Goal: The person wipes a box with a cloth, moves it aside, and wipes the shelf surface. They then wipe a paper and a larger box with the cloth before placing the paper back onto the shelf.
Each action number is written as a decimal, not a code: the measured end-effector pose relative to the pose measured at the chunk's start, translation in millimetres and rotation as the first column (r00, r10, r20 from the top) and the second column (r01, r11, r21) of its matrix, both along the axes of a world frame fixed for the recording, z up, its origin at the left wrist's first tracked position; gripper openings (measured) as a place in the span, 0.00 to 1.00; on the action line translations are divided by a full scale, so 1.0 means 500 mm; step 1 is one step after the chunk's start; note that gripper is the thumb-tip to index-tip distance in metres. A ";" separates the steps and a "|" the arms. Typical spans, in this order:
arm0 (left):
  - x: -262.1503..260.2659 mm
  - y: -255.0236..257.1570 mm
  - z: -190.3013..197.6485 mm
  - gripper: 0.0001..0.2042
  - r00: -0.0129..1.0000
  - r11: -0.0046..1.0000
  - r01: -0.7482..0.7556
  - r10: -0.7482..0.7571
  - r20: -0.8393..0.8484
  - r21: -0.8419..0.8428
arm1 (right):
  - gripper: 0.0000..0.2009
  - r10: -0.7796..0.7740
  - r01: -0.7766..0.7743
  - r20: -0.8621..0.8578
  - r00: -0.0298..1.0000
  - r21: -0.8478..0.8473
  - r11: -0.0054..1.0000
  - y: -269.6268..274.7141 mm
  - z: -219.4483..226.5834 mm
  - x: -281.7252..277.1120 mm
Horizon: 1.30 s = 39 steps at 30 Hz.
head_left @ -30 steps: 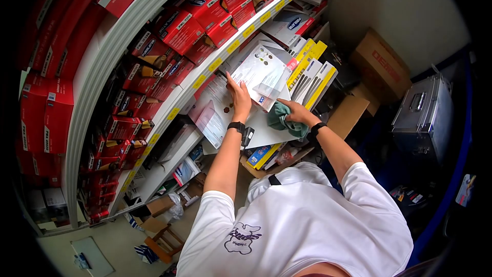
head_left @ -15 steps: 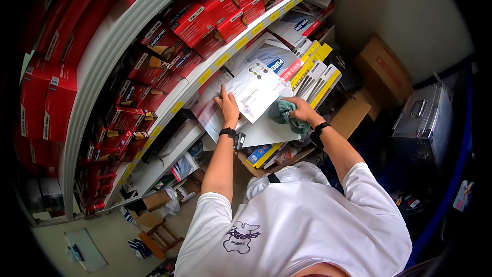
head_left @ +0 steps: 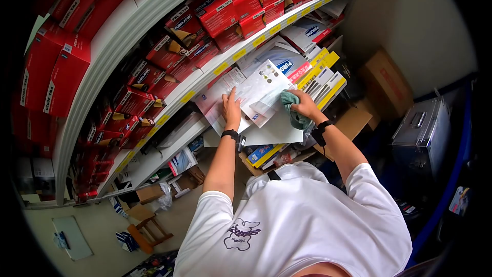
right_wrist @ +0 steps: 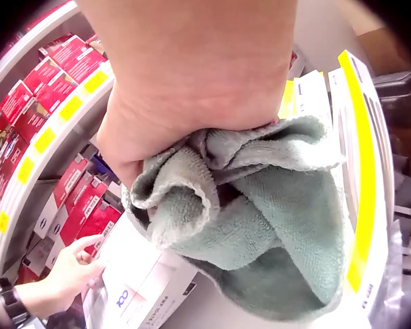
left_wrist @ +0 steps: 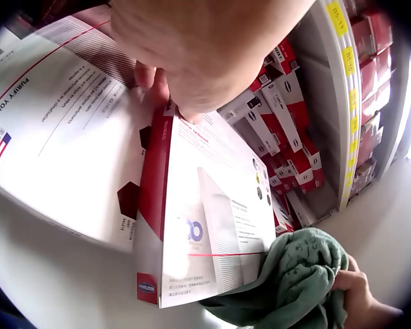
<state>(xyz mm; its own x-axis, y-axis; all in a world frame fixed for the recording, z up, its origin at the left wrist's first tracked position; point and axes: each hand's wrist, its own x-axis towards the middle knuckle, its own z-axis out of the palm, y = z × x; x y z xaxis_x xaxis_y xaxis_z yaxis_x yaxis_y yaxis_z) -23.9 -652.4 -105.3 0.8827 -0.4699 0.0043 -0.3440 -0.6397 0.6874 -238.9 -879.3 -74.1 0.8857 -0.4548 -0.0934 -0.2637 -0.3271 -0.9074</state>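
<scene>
A flat white box with a red edge (head_left: 262, 90) (left_wrist: 212, 212) lies tilted over another white box (left_wrist: 61, 130) on a white surface. My left hand (head_left: 231, 109) (left_wrist: 198, 55) is at the upper box's left end, thumb and fingertips on its edge in the left wrist view. My right hand (head_left: 306, 107) grips a bunched green cloth (head_left: 294, 110) (right_wrist: 260, 226) at the box's right end. In the left wrist view the cloth touches the box's corner; most right fingers are hidden behind wrist and cloth in the right wrist view.
Red boxes (head_left: 220, 13) fill the shelf above, behind a rail with yellow labels (head_left: 238, 55). Yellow-and-white boxes (head_left: 328, 87) stand to the right, near an open carton (head_left: 351, 120). A silver case (head_left: 423, 123) sits farther right.
The upper white box has shifted and tilted between the hands. The right hand has moved slightly up and right with the cloth. The head view has swung, so the shelf sits farther right.
</scene>
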 end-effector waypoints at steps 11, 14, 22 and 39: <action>-0.039 0.023 0.007 0.48 0.905 0.912 0.239 -0.334 0.264 0.334 | 0.31 0.052 -0.031 0.072 0.996 -0.269 0.963 0.072 0.009 0.083; -0.026 0.028 -0.007 0.53 0.907 0.894 0.293 -0.373 0.198 0.338 | 0.31 -0.104 0.121 0.061 0.993 -0.452 0.884 0.074 0.019 0.104; -0.002 0.026 0.008 0.54 0.900 0.873 0.347 -0.413 0.142 0.344 | 0.36 0.161 -0.123 0.015 0.987 -0.574 0.809 0.131 0.008 0.169; -0.050 0.040 -0.005 0.50 0.907 0.870 0.310 -0.391 0.154 0.384 | 0.24 0.316 -0.287 -0.100 0.944 -0.722 0.629 0.188 -0.038 0.212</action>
<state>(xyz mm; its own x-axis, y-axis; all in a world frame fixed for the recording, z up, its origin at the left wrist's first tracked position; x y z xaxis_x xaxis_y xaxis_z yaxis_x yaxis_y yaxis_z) -48.8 -632.2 -107.6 0.6540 -0.7554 -0.0403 -0.7058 -0.6285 0.3268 -132.6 -785.3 -93.2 0.9816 -0.0730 0.1764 -0.0051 -0.9336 -0.3583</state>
